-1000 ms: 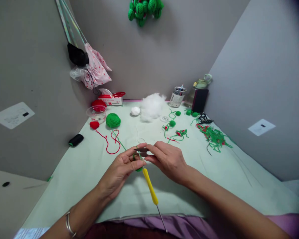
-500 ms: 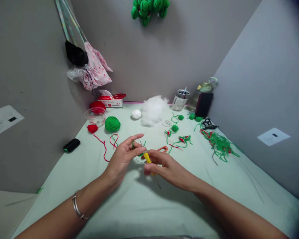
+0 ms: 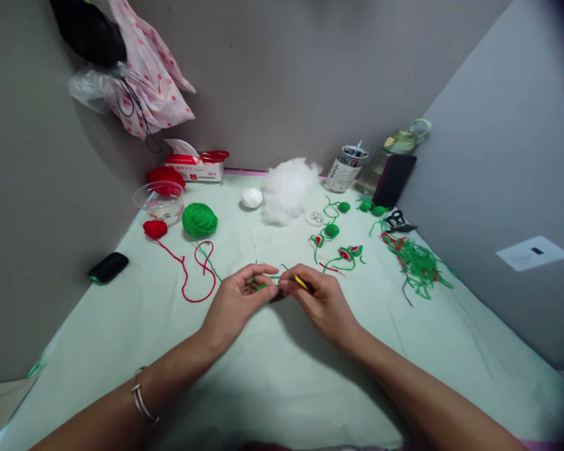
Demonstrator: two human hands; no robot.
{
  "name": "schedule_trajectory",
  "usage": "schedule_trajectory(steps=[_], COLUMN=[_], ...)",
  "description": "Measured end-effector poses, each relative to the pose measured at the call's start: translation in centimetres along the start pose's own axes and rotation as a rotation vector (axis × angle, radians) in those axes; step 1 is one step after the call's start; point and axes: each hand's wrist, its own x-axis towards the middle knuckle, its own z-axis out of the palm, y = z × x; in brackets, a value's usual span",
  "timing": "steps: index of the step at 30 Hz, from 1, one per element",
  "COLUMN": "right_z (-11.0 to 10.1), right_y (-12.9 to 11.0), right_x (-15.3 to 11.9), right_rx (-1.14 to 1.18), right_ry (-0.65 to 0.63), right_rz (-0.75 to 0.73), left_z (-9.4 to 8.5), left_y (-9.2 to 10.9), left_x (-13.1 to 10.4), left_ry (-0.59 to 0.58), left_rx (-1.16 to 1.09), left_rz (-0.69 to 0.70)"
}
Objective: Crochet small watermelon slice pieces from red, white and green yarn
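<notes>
My left hand (image 3: 239, 299) is closed on a small piece of green yarn work (image 3: 262, 287), mostly hidden by the fingers. A green strand runs from this hand toward the green yarn ball (image 3: 200, 220) at the left. My right hand (image 3: 323, 300) grips a crochet hook with a yellow handle (image 3: 302, 283), and its thumb and fingertips pinch close beside the left fingertips. The thin metal end of the hook points up and left. Between the hands, the exact contact with the yarn is too small to make out.
White stuffing (image 3: 289, 191) and a white ball (image 3: 252, 198) lie behind my hands. Red yarn (image 3: 155, 229) is at the left. Tangled yarn (image 3: 416, 266), a can (image 3: 344, 169), a phone (image 3: 395, 180) and a bottle (image 3: 401, 141) stand or lie right.
The view has tilted down and moved closer. My right hand has turned the yellow hook from pointing down across the palm to lying between its fingers, and both hands' fingertips have come together.
</notes>
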Motion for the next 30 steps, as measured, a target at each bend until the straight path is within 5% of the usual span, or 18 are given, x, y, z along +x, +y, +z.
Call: schedule_trajectory(steps=[7,10,14,17,23,27,30], right_z=[-0.2,0.1,0.5,0.4,0.3,-0.1,-1.6], right_y=[0.7,0.6,0.4,0.5,0.5,0.2,0.5], right_x=[0.2,0.1,-0.1,-0.2,-0.5,-0.4,0.3], right_rx=[-0.125,0.069,0.524,0.65,0.543,0.578,0.378], right_ry=[0.068,0.063,-0.088,-0.169,-0.238,-0.28,-0.225], right_rz=[-0.078,-0.083,0.087,0.184,0.222,0.32,0.32], left_z=[-0.1,0.1,0.6,0.9,1.0,0.5,0.1], left_y=[0.1,0.4,0.6,0.5,0.0,-0.1,-0.3], left_x=[0.2,0.2,-0.2,-0.4,-0.3,-0.1,0.2], left_ry=[-0.077,-0.099,-0.136,-0.129,-0.141,-0.211,-0.18], left_rx=[0.121,0.16,0.195,0.227,0.264,0.169,0.054], left_rz=[-0.011,0.006,0.064,0.124,0.158,0.074,-0.027])
